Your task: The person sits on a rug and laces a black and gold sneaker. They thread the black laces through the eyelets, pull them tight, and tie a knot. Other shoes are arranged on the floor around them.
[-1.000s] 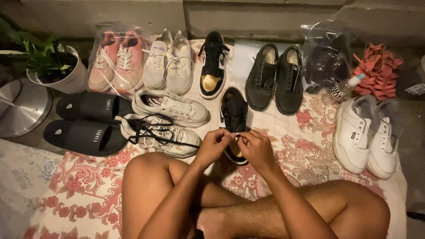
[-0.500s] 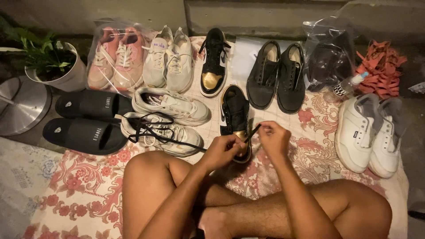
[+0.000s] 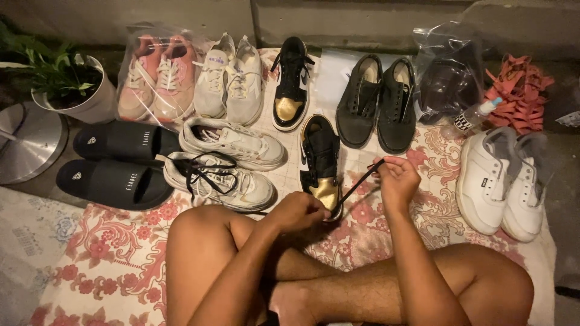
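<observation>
A black sneaker with a gold toe lies on the flowered cloth in front of my crossed legs. My left hand is closed at the shoe's toe, gripping the lower end of a black lace. My right hand pinches the lace's upper end to the right of the shoe and holds it taut. The matching black and gold sneaker stands farther back.
Around me lie black slides, white sneakers with black laces, bagged pink sneakers, cream sneakers, black shoes, white shoes, a plastic bag, a small bottle, red straps, a potted plant and a metal lid.
My hands were together over the shoe's toe. My right hand has since moved right and up, drawing the black lace out taut, while my left hand stays at the toe.
</observation>
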